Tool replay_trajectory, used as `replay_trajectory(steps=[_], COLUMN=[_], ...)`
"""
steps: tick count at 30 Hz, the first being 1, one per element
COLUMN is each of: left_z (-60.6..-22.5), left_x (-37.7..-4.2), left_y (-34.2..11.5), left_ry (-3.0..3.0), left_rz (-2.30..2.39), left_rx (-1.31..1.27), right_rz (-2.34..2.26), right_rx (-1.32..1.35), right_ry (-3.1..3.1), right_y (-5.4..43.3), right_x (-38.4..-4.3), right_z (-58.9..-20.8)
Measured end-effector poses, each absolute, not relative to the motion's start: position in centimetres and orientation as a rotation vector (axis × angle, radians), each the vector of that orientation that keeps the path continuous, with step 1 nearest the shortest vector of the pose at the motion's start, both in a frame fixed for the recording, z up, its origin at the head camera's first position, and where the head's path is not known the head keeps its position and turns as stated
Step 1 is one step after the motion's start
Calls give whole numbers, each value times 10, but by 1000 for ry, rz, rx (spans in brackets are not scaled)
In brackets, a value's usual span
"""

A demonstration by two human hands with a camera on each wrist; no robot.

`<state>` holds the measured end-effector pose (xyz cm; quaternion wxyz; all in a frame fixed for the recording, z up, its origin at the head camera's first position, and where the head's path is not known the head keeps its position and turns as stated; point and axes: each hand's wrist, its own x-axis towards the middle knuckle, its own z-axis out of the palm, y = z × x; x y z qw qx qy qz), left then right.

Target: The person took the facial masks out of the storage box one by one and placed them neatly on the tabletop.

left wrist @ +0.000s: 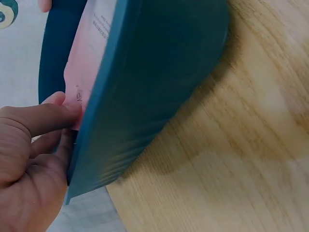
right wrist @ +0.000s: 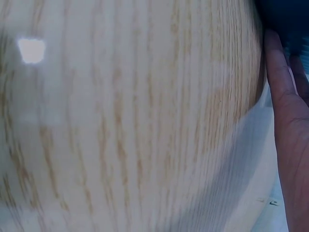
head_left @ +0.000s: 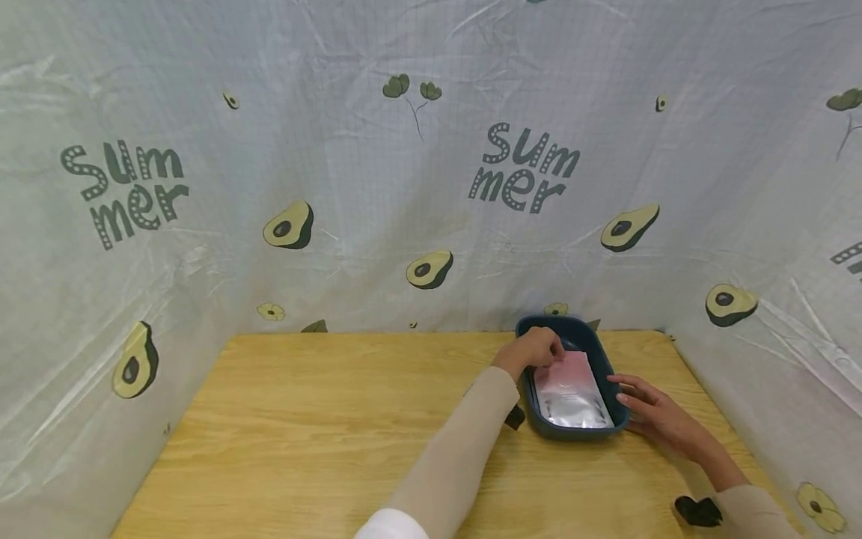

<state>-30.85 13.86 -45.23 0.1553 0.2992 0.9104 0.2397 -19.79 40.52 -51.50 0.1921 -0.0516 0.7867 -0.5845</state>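
Observation:
A dark blue plastic bin [head_left: 571, 433] stands on the table toward the back right. In it lies a flat pouch [head_left: 571, 383], pink at the far end and silvery at the near end, with small print on its pink part. My left hand [head_left: 541, 347] reaches over the bin's left side and pinches the pink end between thumb and fingers. In the left wrist view, that hand [left wrist: 36, 150] is bent over the rim. My right hand [head_left: 663, 419] rests along the bin's right side, its fairly straight fingers at the rim and outer wall.
The wooden table [head_left: 323, 434] extends left of the bin. A pale sheet [head_left: 364, 187] printed with avocados and "summer" hangs behind it and along both sides. Dark straps show near both wrists.

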Motion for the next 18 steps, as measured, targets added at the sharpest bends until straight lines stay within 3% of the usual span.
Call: replay_trajectory(steps=[9, 18], left_z=[-452, -457], left_x=[-311, -299], left_y=[122, 121], left_ry=[2336, 1929], left_rz=[1088, 1753], left_rx=[864, 451], right_rz=[-1634, -1694], right_rx=[-191, -229], right_ry=[2210, 2134], right_y=[407, 408], right_x=[-200, -200], right_z=[-517, -519])
